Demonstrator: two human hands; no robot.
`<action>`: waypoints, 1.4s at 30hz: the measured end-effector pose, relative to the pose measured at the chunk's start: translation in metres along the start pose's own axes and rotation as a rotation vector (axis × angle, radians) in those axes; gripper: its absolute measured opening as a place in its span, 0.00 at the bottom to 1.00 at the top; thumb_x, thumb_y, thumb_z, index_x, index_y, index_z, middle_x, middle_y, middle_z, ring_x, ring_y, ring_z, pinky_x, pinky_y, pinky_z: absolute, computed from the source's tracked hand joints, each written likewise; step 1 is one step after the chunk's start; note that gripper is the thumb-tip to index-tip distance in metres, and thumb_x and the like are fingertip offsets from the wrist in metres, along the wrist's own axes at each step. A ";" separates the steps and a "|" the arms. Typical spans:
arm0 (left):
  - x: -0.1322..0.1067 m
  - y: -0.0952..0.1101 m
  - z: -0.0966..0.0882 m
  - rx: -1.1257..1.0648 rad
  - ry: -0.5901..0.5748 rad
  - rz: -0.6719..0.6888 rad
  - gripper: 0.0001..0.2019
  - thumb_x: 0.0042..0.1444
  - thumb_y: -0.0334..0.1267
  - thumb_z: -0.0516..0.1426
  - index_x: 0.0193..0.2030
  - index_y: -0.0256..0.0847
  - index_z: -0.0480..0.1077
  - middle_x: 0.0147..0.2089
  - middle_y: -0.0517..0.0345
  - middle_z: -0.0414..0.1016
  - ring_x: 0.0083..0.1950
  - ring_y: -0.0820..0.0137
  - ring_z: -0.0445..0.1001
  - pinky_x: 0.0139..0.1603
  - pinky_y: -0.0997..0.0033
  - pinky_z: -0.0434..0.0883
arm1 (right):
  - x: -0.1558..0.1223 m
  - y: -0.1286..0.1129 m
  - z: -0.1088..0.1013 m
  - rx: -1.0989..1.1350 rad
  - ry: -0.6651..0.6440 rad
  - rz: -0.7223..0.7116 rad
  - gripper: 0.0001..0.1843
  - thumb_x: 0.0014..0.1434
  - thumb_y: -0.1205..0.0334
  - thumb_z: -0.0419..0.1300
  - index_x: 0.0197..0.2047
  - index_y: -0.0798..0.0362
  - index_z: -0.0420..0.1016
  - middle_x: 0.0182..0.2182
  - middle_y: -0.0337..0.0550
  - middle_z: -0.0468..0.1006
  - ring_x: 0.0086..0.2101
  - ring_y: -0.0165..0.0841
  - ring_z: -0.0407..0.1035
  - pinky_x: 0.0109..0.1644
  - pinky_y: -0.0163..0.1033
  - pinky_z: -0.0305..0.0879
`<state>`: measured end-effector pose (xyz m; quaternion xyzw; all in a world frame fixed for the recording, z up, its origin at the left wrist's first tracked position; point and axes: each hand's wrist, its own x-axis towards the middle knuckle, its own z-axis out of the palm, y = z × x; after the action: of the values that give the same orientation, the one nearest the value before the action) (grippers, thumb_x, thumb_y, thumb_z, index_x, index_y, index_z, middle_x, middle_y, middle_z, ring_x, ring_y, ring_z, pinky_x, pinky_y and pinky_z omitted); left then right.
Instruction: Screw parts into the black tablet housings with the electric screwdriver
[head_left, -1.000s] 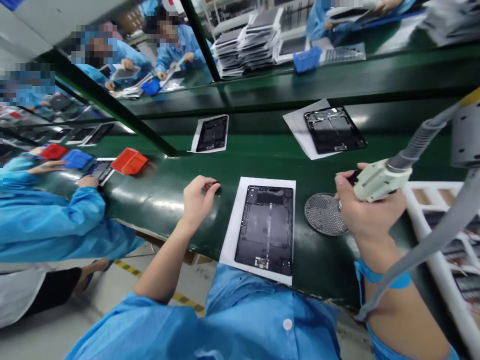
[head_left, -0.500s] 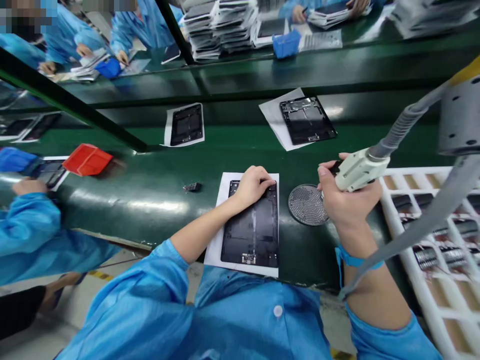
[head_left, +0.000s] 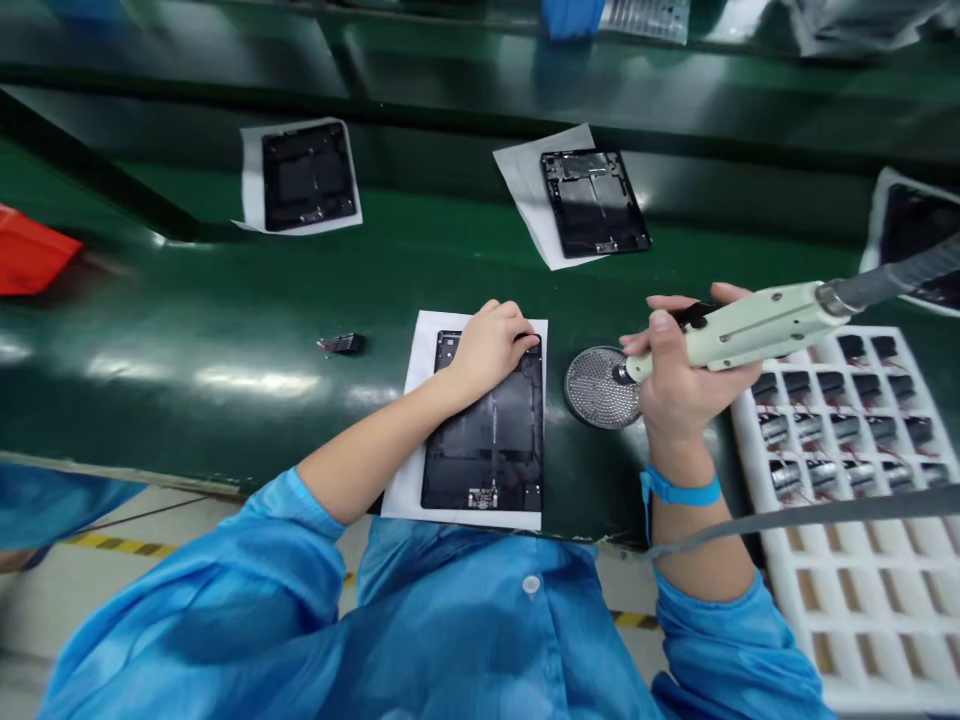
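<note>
In front of me a black tablet back housing (head_left: 480,440) lies on a white sheet (head_left: 409,470), a small circuit board (head_left: 482,498) at its near edge. My left hand (head_left: 491,350) rests over the housing's upper part, its fingers bent and closed at the top right corner. What its fingertips press or pinch is hidden. To the right, my right hand (head_left: 675,375) is wrapped round a pale green electric screwdriver (head_left: 757,330). The screwdriver's tip points down-left over a round, perforated metal screw plate (head_left: 600,388).
At right stands a white foam tray (head_left: 802,600) with several small black wired parts. Small black wired pieces (head_left: 345,343) lie left. Further back are housings (head_left: 309,177) (head_left: 596,205) on sheets and a red bin (head_left: 30,252). The screwdriver's grey cable (head_left: 825,515) crosses my right forearm.
My view has tilted down and turned right, showing more of the foam tray. The screwdriver is now held flatter, its tip over the screw plate. My left hand stays on the housing.
</note>
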<state>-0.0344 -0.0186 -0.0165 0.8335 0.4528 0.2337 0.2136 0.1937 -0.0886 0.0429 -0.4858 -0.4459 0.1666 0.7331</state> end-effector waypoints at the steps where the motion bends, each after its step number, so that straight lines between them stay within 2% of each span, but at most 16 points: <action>1: 0.001 -0.001 0.000 -0.004 0.001 0.001 0.10 0.79 0.37 0.67 0.45 0.45 0.89 0.46 0.50 0.84 0.52 0.56 0.77 0.56 0.53 0.76 | -0.001 0.001 0.001 0.007 0.008 0.001 0.27 0.66 0.46 0.81 0.59 0.45 0.76 0.41 0.32 0.89 0.21 0.25 0.72 0.27 0.39 0.80; 4: 0.004 -0.002 0.002 -0.021 0.007 0.006 0.12 0.80 0.38 0.66 0.42 0.46 0.89 0.44 0.50 0.84 0.51 0.56 0.76 0.54 0.53 0.75 | -0.004 0.005 0.004 0.015 0.023 0.008 0.29 0.65 0.43 0.81 0.58 0.44 0.75 0.38 0.30 0.87 0.19 0.23 0.67 0.23 0.36 0.72; 11: 0.007 0.001 0.002 -0.036 0.004 0.001 0.11 0.79 0.38 0.67 0.42 0.45 0.90 0.44 0.50 0.84 0.51 0.55 0.77 0.52 0.53 0.74 | -0.011 0.011 0.006 -0.023 -0.008 0.052 0.29 0.64 0.45 0.82 0.59 0.45 0.76 0.37 0.30 0.86 0.19 0.24 0.67 0.22 0.37 0.72; 16: 0.006 0.000 0.003 -0.047 0.018 0.008 0.11 0.79 0.38 0.67 0.42 0.46 0.90 0.43 0.50 0.83 0.50 0.55 0.77 0.52 0.53 0.75 | -0.013 0.013 0.007 -0.014 0.023 0.033 0.29 0.63 0.45 0.83 0.58 0.44 0.77 0.35 0.28 0.83 0.18 0.23 0.64 0.21 0.36 0.69; 26: 0.007 -0.002 0.005 -0.058 0.017 0.007 0.11 0.79 0.39 0.68 0.42 0.46 0.90 0.41 0.51 0.83 0.50 0.55 0.78 0.55 0.51 0.77 | -0.014 0.011 0.006 -0.034 -0.003 0.052 0.32 0.63 0.39 0.83 0.59 0.43 0.76 0.34 0.27 0.83 0.18 0.24 0.65 0.21 0.37 0.70; 31: 0.006 -0.003 0.005 -0.072 0.010 0.005 0.12 0.79 0.40 0.67 0.42 0.46 0.90 0.42 0.50 0.83 0.50 0.54 0.78 0.56 0.49 0.77 | -0.015 0.011 0.006 -0.033 -0.009 0.037 0.31 0.65 0.42 0.83 0.60 0.44 0.76 0.34 0.28 0.83 0.19 0.24 0.65 0.22 0.36 0.70; 38: 0.008 0.000 0.004 -0.091 0.009 -0.002 0.12 0.79 0.38 0.66 0.41 0.46 0.90 0.42 0.49 0.83 0.50 0.54 0.78 0.56 0.50 0.77 | -0.014 0.013 0.007 -0.057 -0.007 0.006 0.30 0.64 0.41 0.82 0.59 0.42 0.75 0.35 0.28 0.81 0.19 0.24 0.63 0.22 0.37 0.70; 42: 0.008 0.001 0.003 -0.089 0.003 0.002 0.13 0.80 0.38 0.65 0.42 0.46 0.91 0.43 0.48 0.84 0.50 0.54 0.77 0.55 0.49 0.75 | -0.014 0.017 0.006 -0.037 -0.020 -0.021 0.29 0.66 0.45 0.81 0.60 0.42 0.75 0.36 0.28 0.82 0.19 0.23 0.64 0.22 0.36 0.71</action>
<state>-0.0275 -0.0126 -0.0168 0.8234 0.4413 0.2550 0.2496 0.1842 -0.0870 0.0225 -0.4927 -0.4615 0.1554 0.7212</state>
